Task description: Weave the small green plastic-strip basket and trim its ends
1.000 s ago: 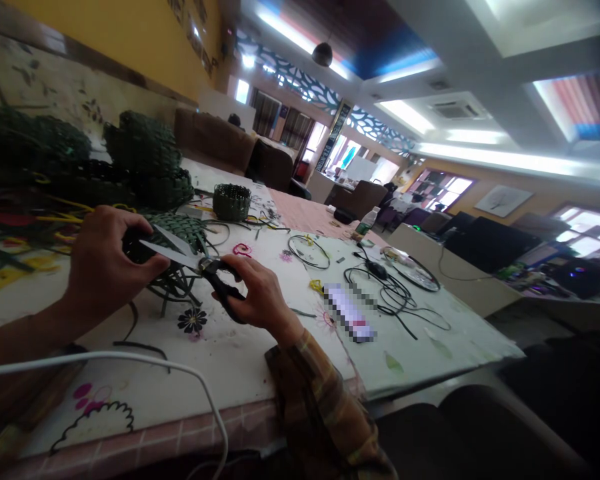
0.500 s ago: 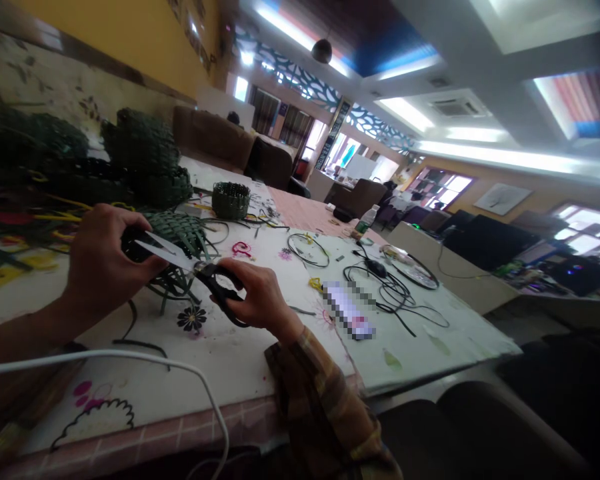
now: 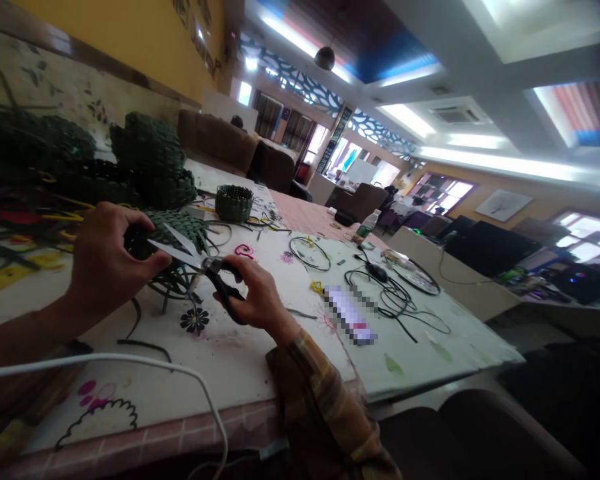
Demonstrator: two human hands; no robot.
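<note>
My right hand (image 3: pixel 265 293) grips black-handled scissors (image 3: pixel 186 257) by their loops. Their two blades stand apart and point left towards my left thumb. My left hand (image 3: pixel 100 267) is curled, thumb opposite the fingers, at a dark green woven basket (image 3: pixel 193 225) with loose strip ends hanging below it. The exact grip is partly hidden behind the hand. The blades lie in front of the basket; whether a strip sits between them I cannot tell. A small finished-looking woven basket (image 3: pixel 234 203) stands upright behind on the table.
More green woven baskets (image 3: pixel 147 147) are piled at the back left, beside loose strips. A white cable (image 3: pixel 130 358) arcs across the front. On the right are a strip loop (image 3: pixel 310 253), a black cable coil (image 3: pixel 390 287), a bottle (image 3: pixel 368 225) and a blurred-out phone-like object (image 3: pixel 350 317).
The scissor blades have spread wider apart, as have the handles in my right hand. My left hand stays at the woven basket. The whole view has shifted slightly.
</note>
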